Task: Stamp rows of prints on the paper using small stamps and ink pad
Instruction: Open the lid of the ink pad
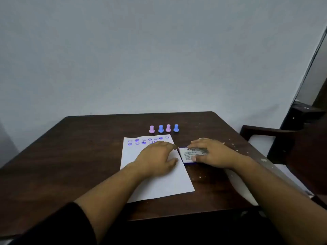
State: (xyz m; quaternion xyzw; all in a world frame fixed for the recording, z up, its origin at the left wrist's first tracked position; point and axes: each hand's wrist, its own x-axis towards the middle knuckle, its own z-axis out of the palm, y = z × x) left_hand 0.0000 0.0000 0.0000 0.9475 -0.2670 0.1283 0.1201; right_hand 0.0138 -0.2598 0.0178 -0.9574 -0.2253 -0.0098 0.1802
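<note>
A white sheet of paper (pixel 159 184) lies on the dark wooden table (pixel 70 156), with two rows of blue prints (pixel 141 140) along its far edge. Several small stamps stand upright in a line beyond the paper: pink (pixel 151 129), blue (pixel 161 128), pink (pixel 168 128), blue (pixel 176 128). The ink pad (pixel 190 155), a flat blue box with a white label on its lid, sits closed just right of the paper. My right hand (pixel 212 154) grips it, fingers across the lid. My left hand (pixel 157 156) rests on the paper, fingers curled, with fingertips by the pad's left edge.
A dark wooden chair (pixel 292 144) stands at the table's right side. A plain pale wall rises behind the table. Pale flecks (pixel 231 142) of worn finish dot the table's right edge.
</note>
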